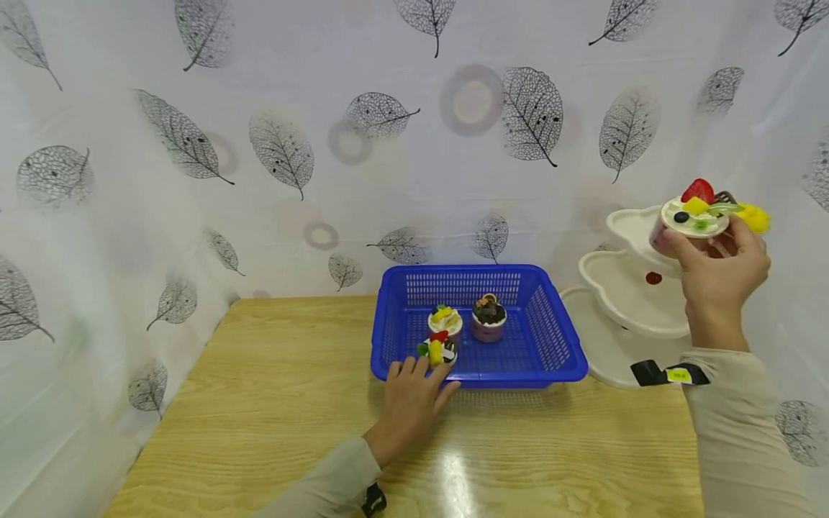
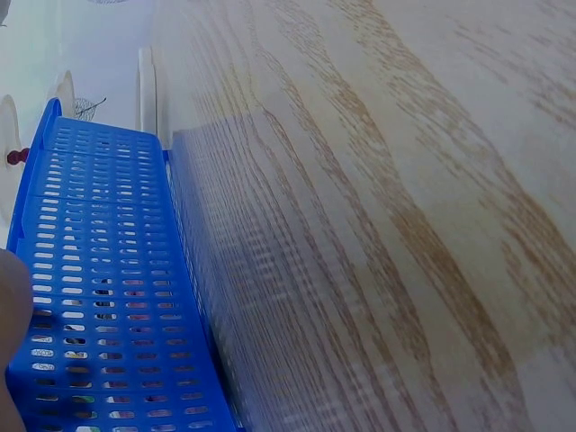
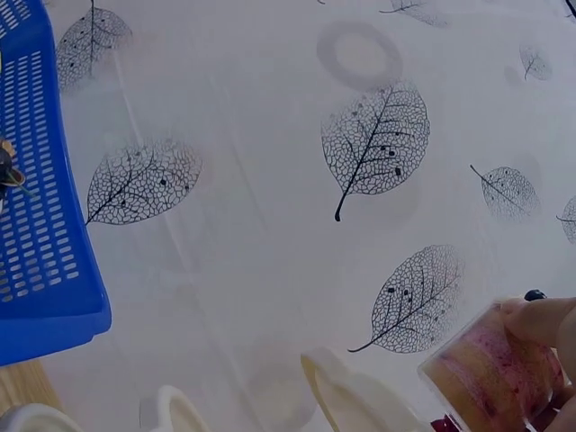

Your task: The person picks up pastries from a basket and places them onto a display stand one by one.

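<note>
Right hand: the right hand [image 1: 728, 270] is holding a dessert cup [image 1: 689, 223] up high, with the thumb and fingers curling around its side.
Cup in the air: it is hanging in front of the top of the white stand [image 1: 622, 352], well apart from the basket. It is wearing white cream, a red strawberry [image 1: 698, 192], a yellow chunk [image 1: 696, 206] and a dark blue berry [image 1: 681, 216]. Its clear side is showing pink and tan in the right wrist view.
Yellow puff: a yellow puff [image 1: 753, 217] is peeking out behind that hand; I cannot tell what it belongs to.
Left hand: the left hand [image 1: 411, 399] is reaching over the front edge of the blue basket [image 1: 518, 377]. Its fingers are spreading a little and pointing at the front cup [image 1: 440, 351]; I cannot tell if they are touching it.
Cups in the basket: three are sitting on the left and middle part. The front cup is showing red, yellow and green bits, the creamy cup [image 1: 445, 321] is standing just behind it, and the chocolate cup [image 1: 488, 316] is standing to the right.
White stand: its wavy plates are rising in steps beside the basket.
Table: the wooden table [image 1: 291, 403] is holding up the basket.
Wall: a pale leafy sheet [image 1: 259, 43] is hanging behind everything.
</note>
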`<act>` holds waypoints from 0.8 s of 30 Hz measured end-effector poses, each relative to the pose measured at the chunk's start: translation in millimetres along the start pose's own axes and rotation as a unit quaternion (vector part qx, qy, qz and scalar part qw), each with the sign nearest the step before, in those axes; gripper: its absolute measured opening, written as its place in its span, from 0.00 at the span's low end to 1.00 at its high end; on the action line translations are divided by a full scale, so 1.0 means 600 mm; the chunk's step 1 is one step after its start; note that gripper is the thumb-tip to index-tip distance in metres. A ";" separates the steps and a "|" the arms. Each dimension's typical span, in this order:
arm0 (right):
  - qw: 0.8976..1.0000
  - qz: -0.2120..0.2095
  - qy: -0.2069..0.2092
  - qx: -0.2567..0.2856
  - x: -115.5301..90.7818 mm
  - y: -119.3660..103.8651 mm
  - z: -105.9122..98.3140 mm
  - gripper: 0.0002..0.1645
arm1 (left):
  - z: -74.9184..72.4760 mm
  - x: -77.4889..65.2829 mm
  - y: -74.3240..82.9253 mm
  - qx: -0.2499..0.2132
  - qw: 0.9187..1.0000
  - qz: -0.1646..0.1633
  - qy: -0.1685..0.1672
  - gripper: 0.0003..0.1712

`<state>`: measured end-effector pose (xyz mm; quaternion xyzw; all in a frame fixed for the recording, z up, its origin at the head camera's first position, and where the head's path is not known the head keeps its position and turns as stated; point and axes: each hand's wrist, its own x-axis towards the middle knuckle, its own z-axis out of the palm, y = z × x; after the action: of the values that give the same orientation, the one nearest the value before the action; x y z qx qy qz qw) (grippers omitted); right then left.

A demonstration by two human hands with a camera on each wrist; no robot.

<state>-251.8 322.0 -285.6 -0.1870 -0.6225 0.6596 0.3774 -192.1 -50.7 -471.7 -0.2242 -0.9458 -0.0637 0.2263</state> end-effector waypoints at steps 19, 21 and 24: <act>0.999 0.032 0.017 -0.016 0.026 0.031 -0.003 0.48 | 0.002 -0.001 -0.002 0.000 1.000 0.002 0.008 0.21; 0.999 0.033 0.017 -0.013 0.027 0.035 -0.003 0.49 | 0.001 -0.001 -0.002 0.001 1.000 0.002 0.006 0.22; 0.999 0.030 0.019 -0.021 0.028 0.039 -0.002 0.49 | 0.001 -0.001 -0.002 0.002 1.000 0.002 0.003 0.22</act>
<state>-268.0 336.1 -304.7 -0.2259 -0.6231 0.6537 0.3652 -192.4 -51.8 -472.7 -0.2256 -0.9448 -0.0619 0.2293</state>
